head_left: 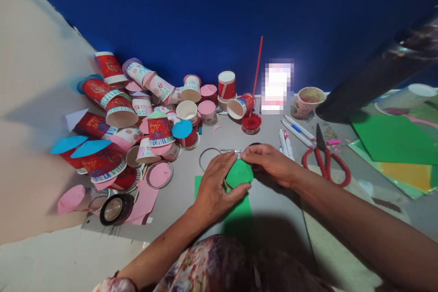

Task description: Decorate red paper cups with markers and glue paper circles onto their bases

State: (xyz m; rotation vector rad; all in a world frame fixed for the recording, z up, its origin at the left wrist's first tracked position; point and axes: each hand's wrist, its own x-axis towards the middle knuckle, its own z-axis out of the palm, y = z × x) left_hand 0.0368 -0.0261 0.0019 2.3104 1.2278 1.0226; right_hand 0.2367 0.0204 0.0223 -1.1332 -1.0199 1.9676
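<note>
A green paper disc (pixel 239 172) sits on top of a paper cup, of which only a sliver of rim shows under my fingers. My left hand (pixel 216 187) curls around the disc's left and lower edge, thumb pressing its front. My right hand (pixel 270 163) pinches the disc's upper right edge with its fingertips. Beneath them lies a green paper sheet (pixel 236 219) on the grey board (pixel 273 210).
Many decorated red and white paper cups (pixel 137 114) are heaped at the left with pink and blue discs. A tape roll (pixel 115 209), a red paint pot (pixel 251 123) with a stick, white pens (pixel 290 134), red scissors (pixel 325 159) and coloured sheets (pixel 393 146) lie around.
</note>
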